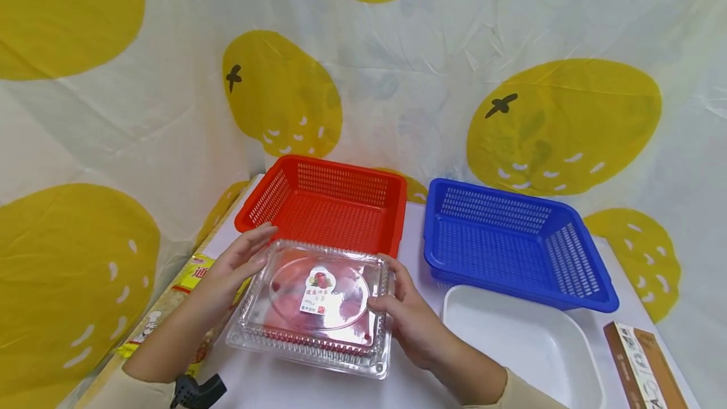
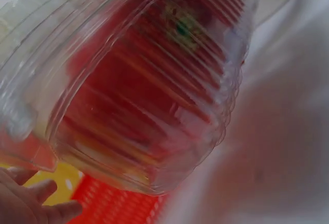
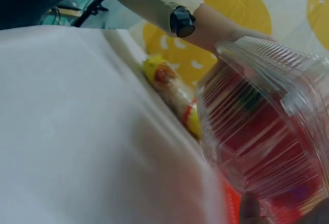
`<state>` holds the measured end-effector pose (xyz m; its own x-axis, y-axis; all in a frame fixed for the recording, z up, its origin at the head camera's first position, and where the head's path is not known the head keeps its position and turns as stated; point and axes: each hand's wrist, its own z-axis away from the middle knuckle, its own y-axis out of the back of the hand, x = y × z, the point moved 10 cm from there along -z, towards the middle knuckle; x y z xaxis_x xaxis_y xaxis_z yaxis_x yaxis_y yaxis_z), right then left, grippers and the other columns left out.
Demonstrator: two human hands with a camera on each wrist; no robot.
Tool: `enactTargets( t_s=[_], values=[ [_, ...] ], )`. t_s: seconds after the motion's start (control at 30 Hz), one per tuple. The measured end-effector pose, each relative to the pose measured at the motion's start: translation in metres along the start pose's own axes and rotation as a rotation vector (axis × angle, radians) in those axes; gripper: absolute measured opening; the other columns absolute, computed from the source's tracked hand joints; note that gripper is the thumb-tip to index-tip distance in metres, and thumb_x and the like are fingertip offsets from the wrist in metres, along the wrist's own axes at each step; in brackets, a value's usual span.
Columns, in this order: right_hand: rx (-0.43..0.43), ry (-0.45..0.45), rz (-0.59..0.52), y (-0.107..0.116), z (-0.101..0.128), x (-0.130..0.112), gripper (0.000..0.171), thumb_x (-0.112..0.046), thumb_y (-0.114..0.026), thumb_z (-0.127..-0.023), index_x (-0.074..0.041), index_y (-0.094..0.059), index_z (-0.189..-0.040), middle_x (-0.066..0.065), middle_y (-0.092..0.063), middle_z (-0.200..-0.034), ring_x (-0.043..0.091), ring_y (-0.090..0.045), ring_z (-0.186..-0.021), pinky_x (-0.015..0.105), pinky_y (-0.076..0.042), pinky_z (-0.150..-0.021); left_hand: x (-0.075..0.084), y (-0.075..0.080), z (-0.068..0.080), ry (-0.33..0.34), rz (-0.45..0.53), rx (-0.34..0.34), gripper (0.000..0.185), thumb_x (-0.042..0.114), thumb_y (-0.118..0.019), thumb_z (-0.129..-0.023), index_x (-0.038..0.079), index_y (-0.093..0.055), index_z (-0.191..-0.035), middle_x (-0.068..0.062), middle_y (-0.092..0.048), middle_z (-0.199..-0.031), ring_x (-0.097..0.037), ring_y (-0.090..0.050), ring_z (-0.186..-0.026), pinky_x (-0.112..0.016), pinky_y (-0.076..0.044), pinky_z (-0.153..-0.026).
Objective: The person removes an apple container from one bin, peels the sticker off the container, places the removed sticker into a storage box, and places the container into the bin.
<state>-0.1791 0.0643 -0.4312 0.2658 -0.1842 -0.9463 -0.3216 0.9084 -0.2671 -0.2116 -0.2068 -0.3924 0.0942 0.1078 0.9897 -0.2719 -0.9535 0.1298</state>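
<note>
Over the near middle of your white tabletop, your right hand grips the clear plastic clamshell by its right edge, while your left hand lies by its left side, fingers relaxed. A yellow packet lies left, a white tray and brown box right; farther, red and blue baskets stand before fruit-printed cloth.

On the white table we list: red rectangular plastic basket, left (clear rectangular plastic box held before it); blue rectangular plastic basket, right; white rounded tray before that; rightmost, brown oblong box; leftmost, yellow plastic packet.
</note>
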Motion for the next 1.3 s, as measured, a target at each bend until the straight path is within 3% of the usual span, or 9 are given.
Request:
enactTargets(
  t_s=[0.13,0.27,0.4,0.57,0.67,0.97,1.13,1.3],
  values=[
    [-0.012,-0.015,-0.033,-0.011,-0.004,0.020,0.079,-0.003,-0.063,-0.096,-0.025,-0.024,-0.162,0.016,-0.041,-0.154,0.026,-0.064,-0.121,0.045,-0.060,-0.092,-0.023,0.007,0.012,0.062,0.037,-0.002,0.055,0.025,-0.055,-0.111,0.016,-0.039,-0.163,-0.010,-0.029,-0.173,-0.041,-0.027,-0.155,-0.037,-0.055,-0.103],
    [0.000,-0.036,-0.047,-0.012,-0.009,0.039,0.082,-0.002,-0.066,-0.094,-0.023,-0.025,-0.162,0.016,-0.045,-0.148,0.025,-0.069,-0.112,0.041,-0.062,-0.087,-0.047,0.006,0.018,0.131,0.081,0.000,0.056,0.027,-0.057,-0.111,0.018,-0.040,-0.163,-0.008,-0.033,-0.170,-0.029,-0.038,-0.147,-0.030,-0.053,-0.103],
    [0.011,-0.021,-0.029,-0.010,-0.014,0.049,0.084,-0.002,-0.066,-0.094,-0.021,-0.024,-0.164,0.020,-0.048,-0.145,0.025,-0.071,-0.109,0.041,-0.064,-0.085,-0.061,0.006,0.018,0.134,0.067,0.014,0.054,0.024,-0.058,-0.111,0.018,-0.042,-0.162,-0.011,-0.039,-0.165,-0.026,-0.042,-0.144,-0.042,-0.046,-0.113],
    [0.029,-0.004,0.001,-0.006,-0.018,0.055,0.084,-0.002,-0.067,-0.094,-0.017,-0.024,-0.165,0.022,-0.051,-0.142,0.025,-0.071,-0.108,0.042,-0.064,-0.085,-0.070,0.007,0.018,0.132,0.060,0.026,0.054,0.024,-0.059,-0.110,0.014,-0.044,-0.161,-0.011,-0.033,-0.170,-0.039,-0.020,-0.159,-0.069,-0.017,-0.125],
    [0.042,-0.020,0.002,-0.007,-0.017,0.061,0.086,-0.004,-0.068,-0.094,-0.017,-0.023,-0.166,0.022,-0.051,-0.142,0.025,-0.071,-0.107,0.043,-0.064,-0.084,-0.076,0.007,0.020,0.155,0.081,0.019,0.055,0.024,-0.060,-0.110,0.013,-0.042,-0.161,-0.010,-0.029,-0.173,-0.042,-0.009,-0.162,-0.073,-0.007,-0.124],
    [0.059,-0.064,0.087,-0.013,-0.014,0.067,0.086,-0.009,-0.072,-0.094,-0.019,-0.024,-0.164,0.025,-0.048,-0.146,0.027,-0.071,-0.103,0.043,-0.064,-0.082,-0.087,0.010,0.024,0.217,0.022,0.020,0.055,0.028,-0.063,-0.109,0.021,-0.046,-0.160,-0.005,-0.028,-0.174,-0.040,-0.006,-0.164,-0.074,-0.007,-0.124],
    [0.055,-0.066,0.236,-0.012,-0.012,0.062,0.086,-0.014,-0.077,-0.095,-0.019,-0.026,-0.164,0.023,-0.054,-0.143,0.026,-0.070,-0.103,0.041,-0.064,-0.079,-0.088,0.007,0.023,0.232,0.010,-0.003,0.057,0.028,-0.066,-0.107,0.022,-0.045,-0.160,-0.006,-0.025,-0.174,-0.039,-0.009,-0.163,-0.072,-0.010,-0.125],
    [0.090,-0.048,0.418,-0.008,-0.009,0.049,0.088,-0.021,-0.083,-0.092,-0.013,-0.031,-0.163,0.022,-0.055,-0.144,0.031,-0.068,-0.106,0.043,-0.062,-0.077,-0.086,0.006,0.020,0.201,-0.021,-0.007,0.057,0.025,-0.068,-0.106,0.021,-0.047,-0.159,-0.008,-0.020,-0.176,-0.040,-0.005,-0.163,-0.070,-0.012,-0.125]
  ],
)
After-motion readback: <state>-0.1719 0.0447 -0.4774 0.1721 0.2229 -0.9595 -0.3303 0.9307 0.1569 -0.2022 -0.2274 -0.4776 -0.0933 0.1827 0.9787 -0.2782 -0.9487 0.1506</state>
